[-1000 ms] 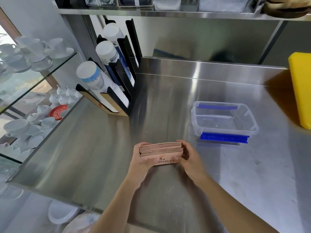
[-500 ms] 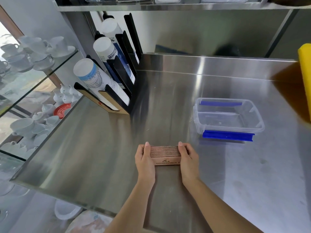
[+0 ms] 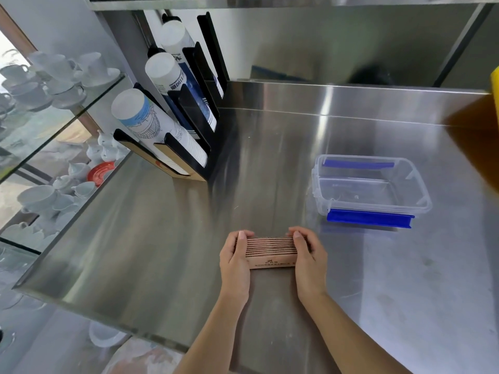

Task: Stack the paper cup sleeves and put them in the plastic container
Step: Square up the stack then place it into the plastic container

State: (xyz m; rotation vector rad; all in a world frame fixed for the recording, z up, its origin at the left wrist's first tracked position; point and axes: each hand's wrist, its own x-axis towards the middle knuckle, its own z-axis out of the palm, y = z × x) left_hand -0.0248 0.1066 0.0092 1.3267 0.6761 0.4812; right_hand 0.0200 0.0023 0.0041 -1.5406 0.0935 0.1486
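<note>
A stack of brown paper cup sleeves (image 3: 270, 251) stands on its edge on the steel counter, near the front. My left hand (image 3: 235, 261) presses its left end and my right hand (image 3: 308, 259) presses its right end, fingers curled over the top. The clear plastic container (image 3: 321, 190) with blue clips sits open and empty to the right and farther back, about a hand's width from my right hand.
A black rack with three sleeves of paper cups (image 3: 162, 130) stands at the back left. Glass shelves of white cups (image 3: 48, 85) lie beyond the counter's left edge. A yellow object (image 3: 495, 87) is at the far right edge. A steel backsplash (image 3: 351, 95) closes the back.
The stack went from held slightly raised to set on its edge on the counter. Both hands shifted to squeeze its two ends, fingers over the top.
</note>
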